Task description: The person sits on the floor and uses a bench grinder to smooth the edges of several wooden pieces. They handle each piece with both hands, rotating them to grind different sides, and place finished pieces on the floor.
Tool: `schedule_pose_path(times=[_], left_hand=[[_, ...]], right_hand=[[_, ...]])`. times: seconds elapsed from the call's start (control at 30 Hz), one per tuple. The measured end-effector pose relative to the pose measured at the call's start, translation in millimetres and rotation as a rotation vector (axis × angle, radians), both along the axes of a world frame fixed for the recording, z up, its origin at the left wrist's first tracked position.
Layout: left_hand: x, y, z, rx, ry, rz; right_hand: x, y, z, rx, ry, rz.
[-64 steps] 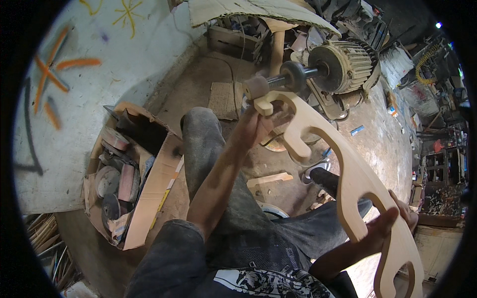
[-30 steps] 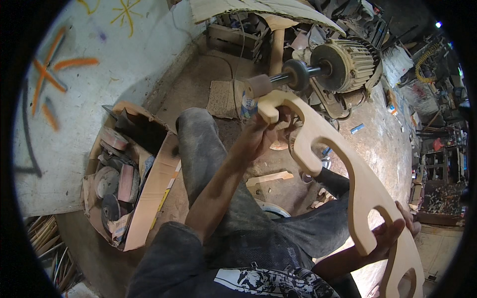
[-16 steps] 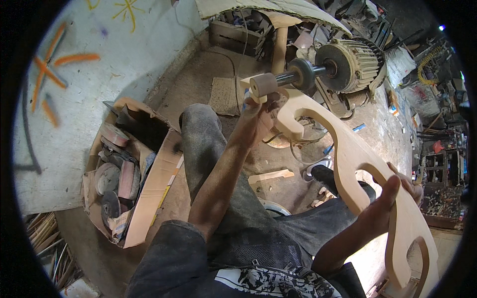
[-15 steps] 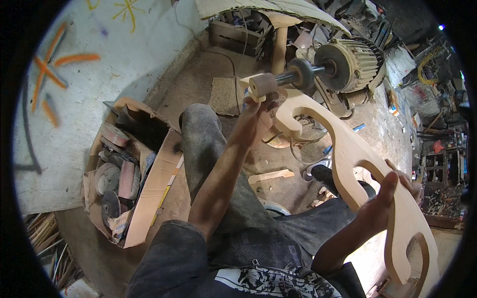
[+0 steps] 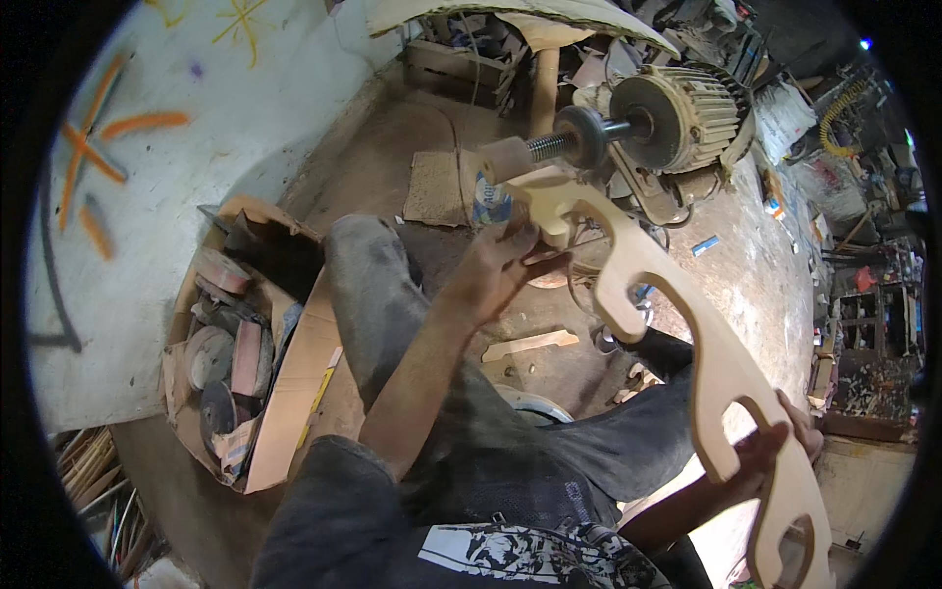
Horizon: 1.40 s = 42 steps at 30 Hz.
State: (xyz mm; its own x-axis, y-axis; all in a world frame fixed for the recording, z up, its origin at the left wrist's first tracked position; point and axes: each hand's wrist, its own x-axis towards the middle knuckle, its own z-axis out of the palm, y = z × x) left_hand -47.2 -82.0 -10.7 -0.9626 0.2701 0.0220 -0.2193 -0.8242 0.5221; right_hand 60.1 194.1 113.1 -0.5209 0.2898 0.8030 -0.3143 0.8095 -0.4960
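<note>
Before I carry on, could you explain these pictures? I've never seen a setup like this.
There is no robot: a person works bare-handed, seen from above by a head-worn fisheye camera, so straight edges bend. The left hand holds the upper end of a curved wooden piece near the drum on the shaft of a ribbed electric motor; whether wood and drum touch is unclear. The right hand grips the piece lower down. On the floor lies a pale wood strip; at left, a cardboard box holds round wheels.

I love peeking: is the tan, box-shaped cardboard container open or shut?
Open. A round grey disc shows inside the cardboard container.
</note>
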Motion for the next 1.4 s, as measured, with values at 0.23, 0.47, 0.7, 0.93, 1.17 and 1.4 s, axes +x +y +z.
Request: schedule_pose_path(times=[0.23, 0.47, 0.7, 0.93, 1.17, 1.4], left_hand=[[21.5, -24.2, 14.4, -0.211, -0.004, 0.146], [29.0, -15.2, 21.0, -0.306, -0.033, 0.143], [-7.2, -42.1, -10.5, -0.409, -0.264, 0.286], [-62.2, -69.3, -40.8, -0.163, -0.228, 0.46], [-64.0, -64.2, -65.1, -0.1, -0.212, 0.761], [-59.8, -67.0, -67.2, -0.213, -0.313, 0.832]], right_hand=[[-10.3, 1.1, -55.4, -0.391, -0.044, 0.52], [-8.2, 20.4, -81.5, -0.57, -0.149, 0.577], [-11.3, -33.3, -67.3, -0.29, -0.409, 0.319], [-41.4, -120.4, -60.4, -0.458, -0.369, 0.385], [-26.6, -103.9, -61.2, -0.254, -0.352, 0.587], [52.0, -48.0, -15.6, -0.67, -0.587, 0.672]])
